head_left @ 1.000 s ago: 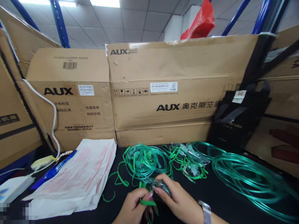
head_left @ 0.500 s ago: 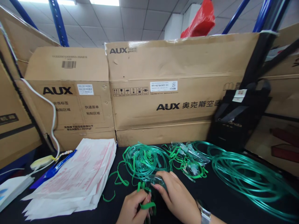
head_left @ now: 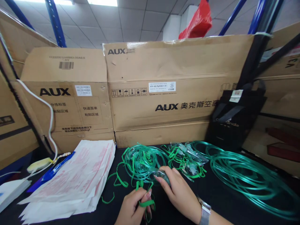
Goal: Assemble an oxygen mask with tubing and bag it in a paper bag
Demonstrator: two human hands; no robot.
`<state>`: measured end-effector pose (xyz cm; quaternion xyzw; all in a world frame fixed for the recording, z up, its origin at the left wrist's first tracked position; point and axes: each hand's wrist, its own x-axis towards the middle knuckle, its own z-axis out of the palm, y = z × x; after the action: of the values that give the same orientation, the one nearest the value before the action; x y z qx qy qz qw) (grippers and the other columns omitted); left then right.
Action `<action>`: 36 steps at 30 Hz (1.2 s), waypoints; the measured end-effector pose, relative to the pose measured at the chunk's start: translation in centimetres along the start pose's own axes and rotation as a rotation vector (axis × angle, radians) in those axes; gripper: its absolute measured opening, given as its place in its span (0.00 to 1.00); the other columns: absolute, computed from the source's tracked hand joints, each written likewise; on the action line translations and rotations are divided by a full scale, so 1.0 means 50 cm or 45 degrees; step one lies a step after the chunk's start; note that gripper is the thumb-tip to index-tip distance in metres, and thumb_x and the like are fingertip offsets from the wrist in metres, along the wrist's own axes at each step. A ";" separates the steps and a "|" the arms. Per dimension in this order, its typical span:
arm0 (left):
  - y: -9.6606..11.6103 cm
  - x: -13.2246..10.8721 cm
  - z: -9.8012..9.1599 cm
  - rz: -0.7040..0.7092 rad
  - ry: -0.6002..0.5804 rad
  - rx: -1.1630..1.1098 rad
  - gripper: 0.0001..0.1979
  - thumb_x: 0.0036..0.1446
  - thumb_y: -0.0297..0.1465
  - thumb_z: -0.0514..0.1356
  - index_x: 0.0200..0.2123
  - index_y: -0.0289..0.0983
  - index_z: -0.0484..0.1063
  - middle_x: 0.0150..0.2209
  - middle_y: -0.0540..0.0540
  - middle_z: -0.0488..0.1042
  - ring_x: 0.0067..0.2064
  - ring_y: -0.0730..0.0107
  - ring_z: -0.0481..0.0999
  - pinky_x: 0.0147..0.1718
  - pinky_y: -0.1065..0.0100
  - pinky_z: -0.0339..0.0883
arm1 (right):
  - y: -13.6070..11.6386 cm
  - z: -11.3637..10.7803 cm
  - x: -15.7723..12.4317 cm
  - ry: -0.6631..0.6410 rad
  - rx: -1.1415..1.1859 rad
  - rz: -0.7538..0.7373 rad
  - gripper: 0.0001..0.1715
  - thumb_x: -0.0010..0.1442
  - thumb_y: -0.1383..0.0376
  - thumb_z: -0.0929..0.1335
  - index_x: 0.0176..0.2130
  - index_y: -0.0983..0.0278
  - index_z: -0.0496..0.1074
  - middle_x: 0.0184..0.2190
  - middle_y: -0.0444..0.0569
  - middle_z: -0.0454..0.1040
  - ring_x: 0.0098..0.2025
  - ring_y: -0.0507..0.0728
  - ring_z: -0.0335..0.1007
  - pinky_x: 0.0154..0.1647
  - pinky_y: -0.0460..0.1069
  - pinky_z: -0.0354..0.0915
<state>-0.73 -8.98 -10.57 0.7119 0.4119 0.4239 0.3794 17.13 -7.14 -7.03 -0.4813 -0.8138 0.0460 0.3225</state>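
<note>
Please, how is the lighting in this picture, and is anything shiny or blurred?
Head view: a bright ceiling light is cut off by the top edge; head view: highlights glint on the green tubing at right and the clear plastic piece in the right hand; head view: print atop the left AUX carton looks smeared.

Ceiling lights (head_left: 103, 2) glare white overhead; the outer edges look stretched.

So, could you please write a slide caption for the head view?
Left hand pinches green strap; right hand holds clear plastic piece near coiled tubing.
</note>
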 end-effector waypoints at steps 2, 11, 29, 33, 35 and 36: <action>-0.001 0.007 0.003 -0.154 -0.075 -0.090 0.22 0.56 0.46 0.48 0.21 0.36 0.66 0.19 0.50 0.65 0.21 0.74 0.64 0.22 0.74 0.59 | 0.004 0.003 -0.002 -0.075 0.084 0.021 0.10 0.64 0.60 0.57 0.42 0.61 0.63 0.36 0.48 0.72 0.38 0.57 0.67 0.40 0.52 0.63; -0.009 0.014 0.005 -0.189 -0.094 -0.162 0.17 0.50 0.45 0.57 0.28 0.35 0.67 0.27 0.49 0.66 0.28 0.74 0.64 0.26 0.74 0.60 | 0.003 0.006 -0.012 -0.223 0.360 -0.109 0.17 0.65 0.63 0.56 0.53 0.61 0.55 0.49 0.51 0.65 0.51 0.54 0.61 0.51 0.49 0.59; 0.001 -0.007 0.006 0.020 0.089 -0.103 0.22 0.58 0.41 0.49 0.17 0.35 0.64 0.19 0.50 0.62 0.21 0.76 0.63 0.20 0.76 0.56 | 0.013 0.012 0.003 0.158 -0.133 -0.234 0.11 0.63 0.67 0.56 0.44 0.65 0.60 0.35 0.54 0.69 0.37 0.60 0.67 0.38 0.56 0.67; 0.003 -0.008 0.006 0.005 0.088 -0.130 0.22 0.58 0.41 0.49 0.17 0.35 0.65 0.19 0.50 0.63 0.21 0.77 0.63 0.19 0.77 0.56 | 0.019 0.010 0.006 0.173 -0.146 -0.157 0.11 0.62 0.67 0.57 0.45 0.66 0.60 0.37 0.55 0.70 0.39 0.60 0.67 0.39 0.56 0.67; 0.003 -0.006 0.006 -0.033 0.099 -0.160 0.22 0.57 0.42 0.50 0.17 0.35 0.66 0.19 0.50 0.63 0.20 0.77 0.63 0.18 0.77 0.56 | 0.016 0.009 0.004 0.122 -0.106 -0.155 0.11 0.62 0.67 0.57 0.45 0.65 0.60 0.38 0.54 0.70 0.40 0.60 0.67 0.40 0.56 0.66; 0.003 -0.004 0.005 -0.060 0.105 -0.175 0.22 0.56 0.43 0.51 0.17 0.35 0.66 0.19 0.50 0.62 0.20 0.77 0.63 0.18 0.77 0.56 | 0.014 0.009 0.003 0.096 -0.079 -0.151 0.11 0.62 0.67 0.57 0.45 0.65 0.60 0.38 0.53 0.70 0.41 0.60 0.67 0.41 0.55 0.66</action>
<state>-0.52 -9.26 -10.59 0.6563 0.4137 0.4712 0.4198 17.34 -6.56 -7.58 -0.4435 -0.8291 -0.0167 0.3400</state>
